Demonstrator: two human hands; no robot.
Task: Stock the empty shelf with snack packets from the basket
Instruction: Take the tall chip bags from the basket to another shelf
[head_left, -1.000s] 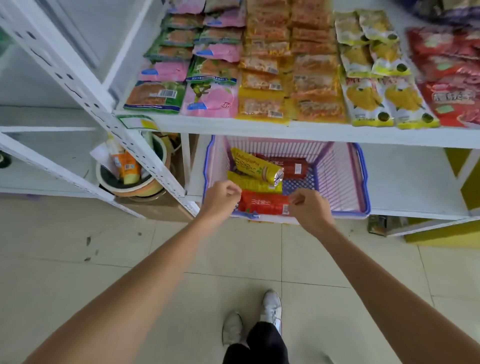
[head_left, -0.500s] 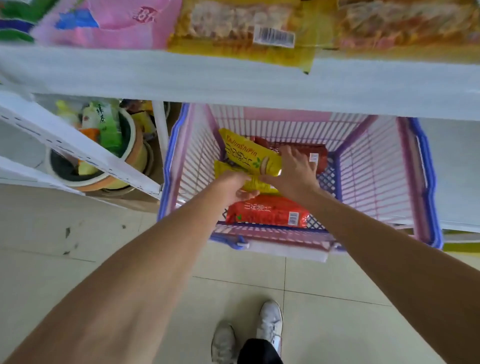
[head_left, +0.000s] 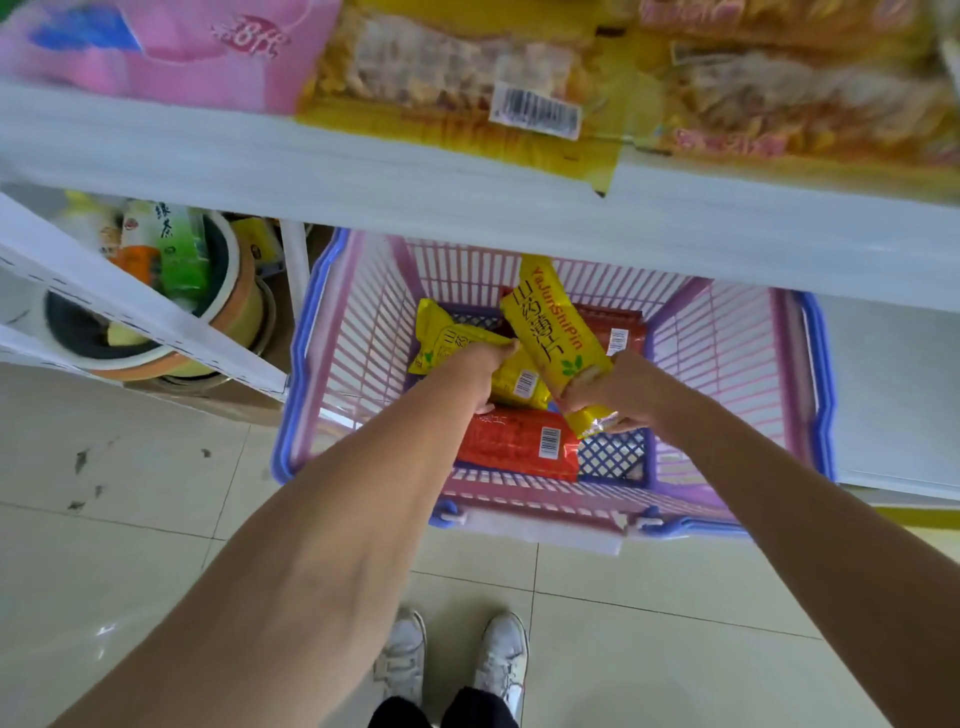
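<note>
In the basket, the back of the left hand hides most of its fingers on a yellow packet. The raised packet covers most of the far red packet. Above the basket, the shelf packets are blurred and cut off by the top edge.

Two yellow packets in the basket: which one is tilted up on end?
The YaJunShiPin packet, held by the right hand, stands steeply; the other yellow packet lies flatter in the left hand.
</note>
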